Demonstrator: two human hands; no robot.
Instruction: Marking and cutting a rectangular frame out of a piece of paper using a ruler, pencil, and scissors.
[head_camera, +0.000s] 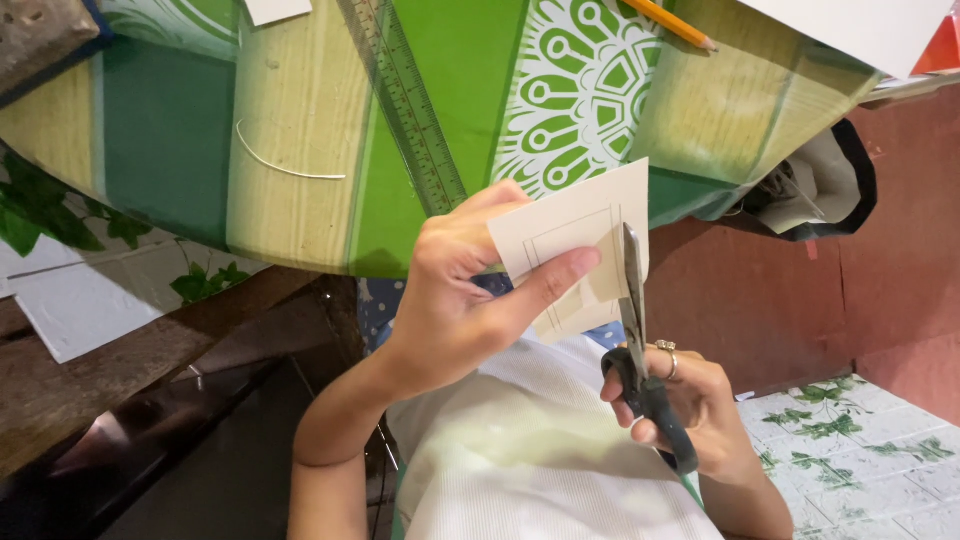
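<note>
Landmark: the round table with its green patterned cloth fills the upper part of your view; every place below is told from it.
Left hand: your left hand sits just off the table's near edge, fingers closed in a pinch on the paper card, thumb laid across its front face.
Paper card: you hold the pale card, with thin pencilled lines on it, upright in the air at the table's near edge, overlapping the cloth's white round motif.
Right hand: your right hand is below the table edge, over your lap, fingers curled through the dark handles of the scissors; a ring shows on one finger.
Scissors: the blades point up toward the table and lie against the card's right part, along a drawn line; you cannot tell how far apart the blades are.
On the table: a clear ruler runs slantwise across the cloth above your left hand; a thin curved sliver lies to the ruler's left; a yellow pencil and a white sheet rest at the far right.
In the way: your left thumb covers the card's lower left part.
</note>
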